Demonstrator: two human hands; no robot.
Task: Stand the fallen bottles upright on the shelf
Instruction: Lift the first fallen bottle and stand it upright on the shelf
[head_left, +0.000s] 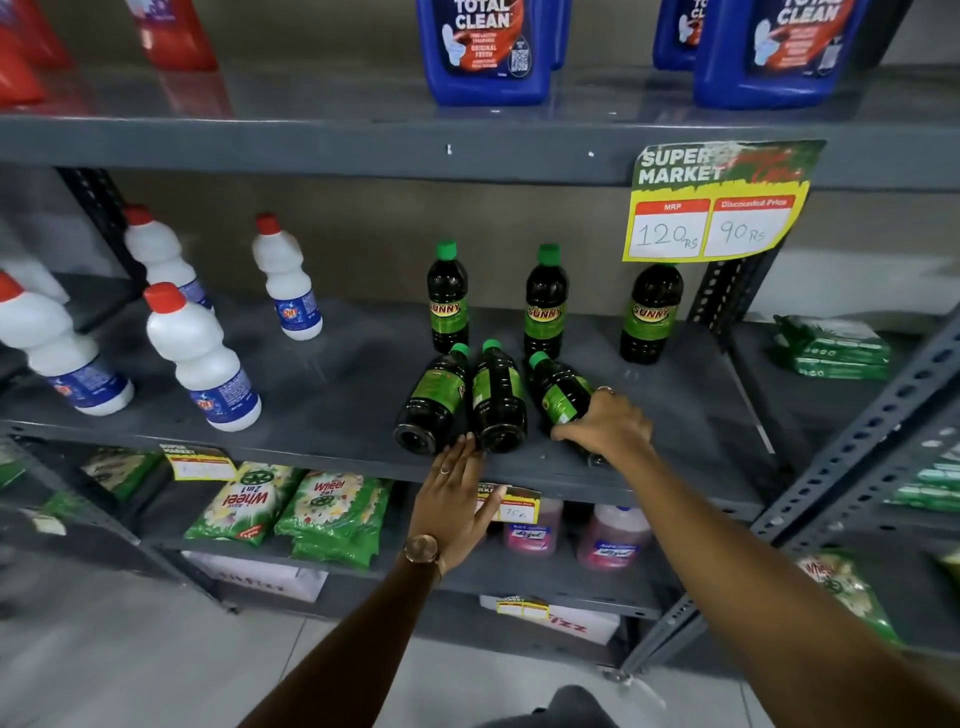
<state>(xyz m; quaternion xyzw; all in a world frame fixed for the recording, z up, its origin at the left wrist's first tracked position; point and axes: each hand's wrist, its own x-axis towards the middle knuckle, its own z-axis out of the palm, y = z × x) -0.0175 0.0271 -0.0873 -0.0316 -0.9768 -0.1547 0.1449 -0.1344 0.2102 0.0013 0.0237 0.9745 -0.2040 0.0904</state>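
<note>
Three dark bottles with green caps and green labels lie on their sides near the front of the grey middle shelf (332, 395): a left one (434, 400), a middle one (497, 397) and a right one (561, 389). Their caps point toward the back. My right hand (605, 426) is wrapped around the base of the right fallen bottle. My left hand (457, 501) is open, fingers together, with its fingertips at the shelf edge by the bases of the left and middle bottles. Behind them three matching bottles stand upright (448, 299), (545, 304), (649, 314).
White bottles with red caps (200, 358) stand on the left of the same shelf. Blue jugs (488, 52) sit on the shelf above, where a yellow price sign (717, 208) hangs from the edge. Green detergent packs (332, 514) and pink bottles (613, 538) fill the shelf below.
</note>
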